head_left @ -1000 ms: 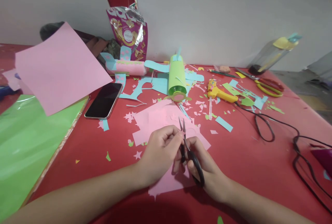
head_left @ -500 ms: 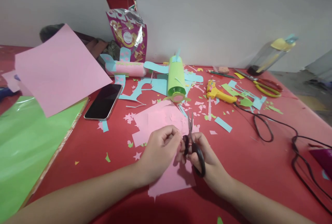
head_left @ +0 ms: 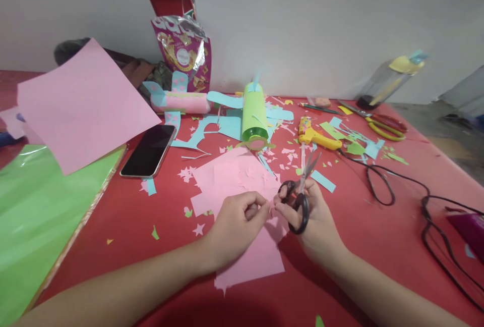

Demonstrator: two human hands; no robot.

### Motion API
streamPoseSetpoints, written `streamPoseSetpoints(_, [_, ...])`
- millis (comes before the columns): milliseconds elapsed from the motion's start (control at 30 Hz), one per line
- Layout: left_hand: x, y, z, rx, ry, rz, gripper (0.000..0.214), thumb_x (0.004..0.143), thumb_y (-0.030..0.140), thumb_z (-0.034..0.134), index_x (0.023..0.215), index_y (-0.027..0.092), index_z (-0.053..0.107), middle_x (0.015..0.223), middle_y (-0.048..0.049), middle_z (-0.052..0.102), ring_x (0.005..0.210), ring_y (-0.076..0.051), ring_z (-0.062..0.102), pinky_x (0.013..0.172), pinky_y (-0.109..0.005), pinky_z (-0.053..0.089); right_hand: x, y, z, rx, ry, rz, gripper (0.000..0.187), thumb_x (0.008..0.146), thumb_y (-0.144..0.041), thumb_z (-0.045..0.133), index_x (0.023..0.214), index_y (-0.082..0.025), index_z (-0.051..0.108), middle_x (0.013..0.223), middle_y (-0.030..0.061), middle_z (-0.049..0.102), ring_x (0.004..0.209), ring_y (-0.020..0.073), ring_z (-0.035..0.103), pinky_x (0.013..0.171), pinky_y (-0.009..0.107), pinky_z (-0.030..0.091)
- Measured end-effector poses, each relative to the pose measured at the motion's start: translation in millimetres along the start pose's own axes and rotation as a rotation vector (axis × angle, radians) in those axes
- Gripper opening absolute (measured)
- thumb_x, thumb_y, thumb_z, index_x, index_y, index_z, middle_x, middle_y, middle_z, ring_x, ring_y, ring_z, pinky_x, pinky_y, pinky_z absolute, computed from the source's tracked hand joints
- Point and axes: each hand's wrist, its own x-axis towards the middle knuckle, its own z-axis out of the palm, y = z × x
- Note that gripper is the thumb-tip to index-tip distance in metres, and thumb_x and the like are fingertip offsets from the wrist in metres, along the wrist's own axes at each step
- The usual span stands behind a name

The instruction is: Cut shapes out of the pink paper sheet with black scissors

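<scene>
My left hand (head_left: pixel 240 223) pinches a tiny piece of pink paper (head_left: pixel 271 208) between thumb and fingertips. Black-handled scissors (head_left: pixel 300 201) sit in my right hand (head_left: pixel 319 221), its fingers through the loops and the blades parted, pointing up and away. The fingertips of both hands meet at the small pink piece. Beneath them lie pink sheets (head_left: pixel 251 261) with ragged cut edges and small scraps on top. A pink paper star (head_left: pixel 198 229) rests on the table left of my left hand.
A green bottle model with blue wings (head_left: pixel 254 115) and a pink one (head_left: pixel 187 101) stand beyond my hands. A yellow glue gun (head_left: pixel 319 138) trails its black cord (head_left: pixel 421 191) rightward. A phone (head_left: pixel 149 151), green sheet (head_left: pixel 49 216) and large pink sheet (head_left: pixel 86 110) lie left.
My right hand has turned the scissors, so the blades now lean right and stand wider apart. My left hand has shifted slightly right and keeps its pinch.
</scene>
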Motion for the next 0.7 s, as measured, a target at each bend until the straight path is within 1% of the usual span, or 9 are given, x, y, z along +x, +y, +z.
streamPoseSetpoints(100, [0.0, 0.0, 0.6, 0.04, -0.002, 0.002, 0.021, 0.076, 0.027, 0.041, 0.062, 0.015, 0.051, 0.049, 0.0054, 0.033, 0.046, -0.008, 0.027, 0.044, -0.02, 0.023, -0.7, 0.4, 1.7, -0.009, -0.012, 0.006, 0.031, 0.066, -0.016, 0.064, 0.071, -0.023, 0.035, 0.072, -0.0057, 0.048, 0.059, 0.0075, 0.048, 0.05, 0.02, 0.039])
streamPoseSetpoints(233, [0.2, 0.5, -0.2, 0.064, 0.0, -0.003, 0.021, 0.076, 0.028, 0.042, 0.06, 0.015, 0.049, 0.046, 0.0073, 0.023, 0.044, -0.007, 0.022, 0.043, -0.02, 0.02, -1.4, 0.9, 2.9, -0.024, -0.031, 0.005, 0.033, 0.064, -0.017, 0.066, 0.072, -0.023, 0.034, 0.072, -0.0058, 0.048, 0.06, 0.0081, 0.049, 0.05, 0.02, 0.039])
streamPoseSetpoints(333, [-0.2, 0.3, -0.5, 0.065, 0.001, -0.002, 0.023, 0.076, 0.03, 0.042, 0.06, 0.015, 0.049, 0.046, 0.0076, 0.021, 0.044, -0.007, 0.02, 0.043, -0.02, 0.019, -1.1, 0.6, 3.0, -0.045, -0.026, 0.002, 0.033, 0.064, -0.016, 0.065, 0.072, -0.023, 0.034, 0.071, -0.0057, 0.047, 0.06, 0.0082, 0.049, 0.049, 0.02, 0.038])
streamPoseSetpoints(400, [-0.5, 0.6, -0.4, 0.047, -0.004, -0.005, 0.022, 0.077, 0.03, 0.042, 0.061, 0.015, 0.049, 0.046, 0.0073, 0.024, 0.044, -0.007, 0.022, 0.043, -0.02, 0.02, -0.7, 0.0, 3.1, -0.065, -0.017, 0.005, 0.032, 0.064, -0.016, 0.065, 0.072, -0.023, 0.034, 0.071, -0.0058, 0.047, 0.059, 0.008, 0.048, 0.049, 0.019, 0.038])
streamPoseSetpoints(567, [2.4, 1.4, -3.9, -0.027, 0.016, 0.008, 0.021, 0.078, 0.027, 0.039, 0.064, 0.015, 0.05, 0.056, 0.0019, 0.046, 0.053, -0.01, 0.04, 0.049, -0.02, 0.031, -0.4, -1.0, 3.9, -0.088, -0.01, 0.018, 0.032, 0.063, -0.017, 0.063, 0.07, -0.023, 0.033, 0.069, -0.0062, 0.046, 0.054, 0.0071, 0.046, 0.046, 0.019, 0.037])
streamPoseSetpoints(700, [11.8, -3.7, -17.5, 0.047, 0.096, 0.029, 0.022, 0.077, 0.029, 0.04, 0.065, 0.015, 0.051, 0.054, 0.0023, 0.047, 0.052, -0.01, 0.043, 0.05, -0.02, 0.034, 0.2, 0.8, 2.4, -0.096, -0.015, 0.035, 0.031, 0.063, -0.02, 0.062, 0.071, -0.023, 0.032, 0.069, -0.0065, 0.046, 0.051, 0.0068, 0.046, 0.045, 0.021, 0.037])
